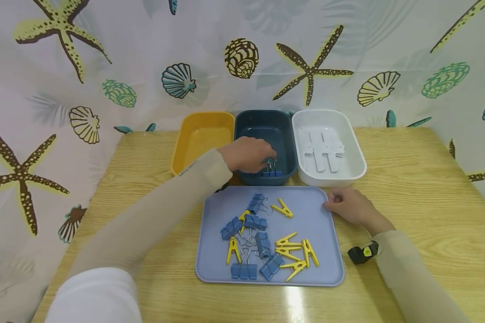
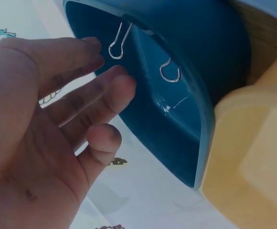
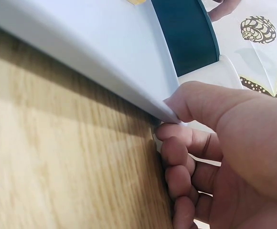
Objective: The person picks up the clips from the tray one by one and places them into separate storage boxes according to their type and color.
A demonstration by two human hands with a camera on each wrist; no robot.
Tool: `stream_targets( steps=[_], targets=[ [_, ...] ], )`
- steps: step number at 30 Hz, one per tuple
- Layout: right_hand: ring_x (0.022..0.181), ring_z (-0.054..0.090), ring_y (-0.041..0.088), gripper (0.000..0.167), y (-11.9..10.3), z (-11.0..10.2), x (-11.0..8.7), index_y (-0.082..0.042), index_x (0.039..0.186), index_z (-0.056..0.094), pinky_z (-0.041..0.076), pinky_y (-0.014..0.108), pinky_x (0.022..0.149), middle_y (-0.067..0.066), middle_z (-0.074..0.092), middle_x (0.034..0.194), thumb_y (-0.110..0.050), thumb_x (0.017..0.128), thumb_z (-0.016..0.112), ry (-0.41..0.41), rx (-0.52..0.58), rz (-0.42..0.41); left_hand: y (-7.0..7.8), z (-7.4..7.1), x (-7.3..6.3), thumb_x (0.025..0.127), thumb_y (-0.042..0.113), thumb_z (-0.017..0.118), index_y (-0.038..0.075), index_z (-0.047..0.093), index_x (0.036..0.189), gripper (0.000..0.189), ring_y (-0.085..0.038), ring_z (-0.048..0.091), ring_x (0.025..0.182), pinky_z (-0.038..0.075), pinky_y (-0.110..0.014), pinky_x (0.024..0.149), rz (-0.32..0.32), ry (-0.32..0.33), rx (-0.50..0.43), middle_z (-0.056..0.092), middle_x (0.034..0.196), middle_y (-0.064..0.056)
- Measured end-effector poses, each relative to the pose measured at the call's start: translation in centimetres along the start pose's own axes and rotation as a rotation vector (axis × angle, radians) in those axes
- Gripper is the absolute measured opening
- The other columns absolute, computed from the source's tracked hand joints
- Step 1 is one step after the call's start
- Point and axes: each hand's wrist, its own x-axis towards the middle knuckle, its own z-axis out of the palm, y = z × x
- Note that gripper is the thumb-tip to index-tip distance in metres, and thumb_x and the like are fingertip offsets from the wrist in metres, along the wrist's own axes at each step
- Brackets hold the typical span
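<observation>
My left hand point(image 1: 248, 154) is over the dark blue bin point(image 1: 266, 130), its fingers loosely bent and holding nothing. Under its fingertips lie blue binder clips point(image 1: 272, 174), their wire handles point(image 2: 117, 50) standing up in the left wrist view. At the far right corner of the lavender tray point(image 1: 307, 206), my right hand point(image 1: 349, 205) pinches the rim. The right wrist view has the thumb point(image 3: 188, 98) on top and curled fingers beneath. Several blue binder clips point(image 1: 244, 271) and yellow clothespins point(image 1: 294, 270) lie mixed on the tray.
Left of the dark blue bin stands a yellow bin point(image 1: 206, 130); on its right, a white bin point(image 1: 349, 168) holds several long white pieces point(image 1: 330, 159). All three stand behind the tray on a wooden table point(image 1: 420, 188), before a patterned cloth point(image 1: 210, 40).
</observation>
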Motion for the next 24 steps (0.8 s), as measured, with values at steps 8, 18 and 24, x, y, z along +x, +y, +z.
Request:
stream_targets(
  steps=[8, 18, 24],
  targets=[
    [0.065, 0.047, 0.017, 0.024, 0.0, -0.1, 0.1, -0.012, 0.071, 0.054, 0.036, 0.029, 0.06, 0.0, 0.05, 0.066, -0.024, 0.089, 0.064, -0.006, -0.001, 0.003, -0.1, -0.1, -0.6, 0.096, 0.023, 0.058, 0.018, 0.055, 0.137, 0.042, -0.018, 0.059, 0.114, 0.049, -0.033, 0.099, 0.02, 0.021, 0.018, 0.059, 0.135, -0.001],
    [0.065, 0.047, 0.016, 0.024, 0.0, 0.1, 0.1, -0.012, 0.07, 0.054, 0.036, 0.028, 0.061, 0.001, 0.051, 0.067, -0.024, 0.088, 0.064, -0.005, -0.004, -0.002, -0.2, -0.2, -1.6, 0.096, 0.023, 0.059, 0.017, 0.057, 0.135, 0.04, -0.018, 0.061, 0.108, 0.051, -0.033, 0.095, 0.047, 0.038, 0.006, 0.061, 0.131, -0.001],
    [0.065, 0.047, 0.017, 0.024, 0.1, 0.0, 0.1, -0.012, 0.07, 0.054, 0.036, 0.029, 0.061, 0.001, 0.051, 0.067, -0.024, 0.088, 0.064, -0.004, -0.01, -0.001, 0.1, -0.4, -2.1, 0.097, 0.023, 0.057, 0.017, 0.058, 0.134, 0.038, -0.017, 0.062, 0.104, 0.052, -0.032, 0.093, 0.068, 0.028, -0.012, 0.062, 0.131, -0.001]
  ],
)
